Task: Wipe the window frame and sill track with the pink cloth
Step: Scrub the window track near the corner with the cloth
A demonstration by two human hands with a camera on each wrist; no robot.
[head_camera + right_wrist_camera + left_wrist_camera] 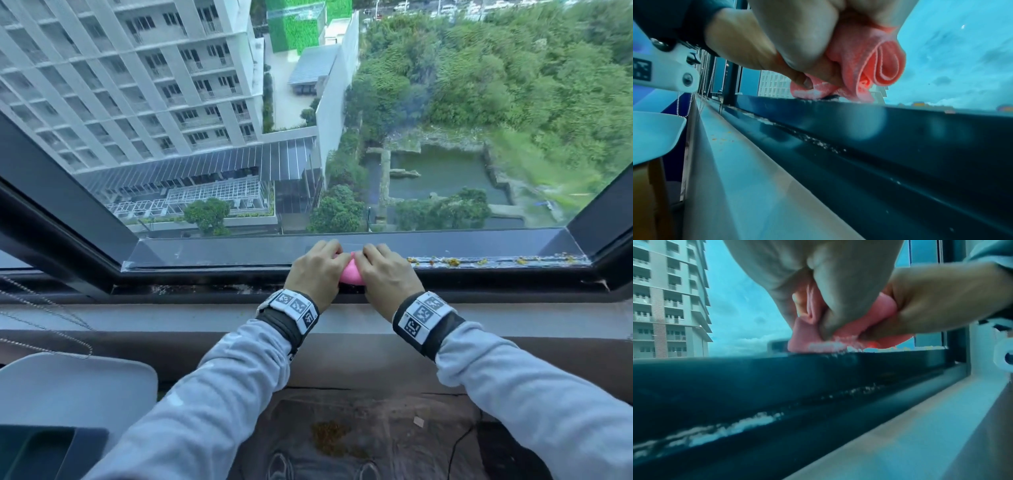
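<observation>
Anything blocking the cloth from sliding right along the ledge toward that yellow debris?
Nothing visible does. Both hands, left hand and right hand, grip the pink cloth on the dark frame ledge. To its right only the yellow debris lies scattered along the ledge, up to the corner.

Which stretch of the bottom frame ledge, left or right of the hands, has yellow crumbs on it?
The stretch right of the right hand: yellow crumbs lie along it to the corner. Left of the left hand, it looks bare.

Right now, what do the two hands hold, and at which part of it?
Both hold the pink cloth, bunched up: the left hand grips its left side, the right hand its right side, pressing it on the window frame.
</observation>
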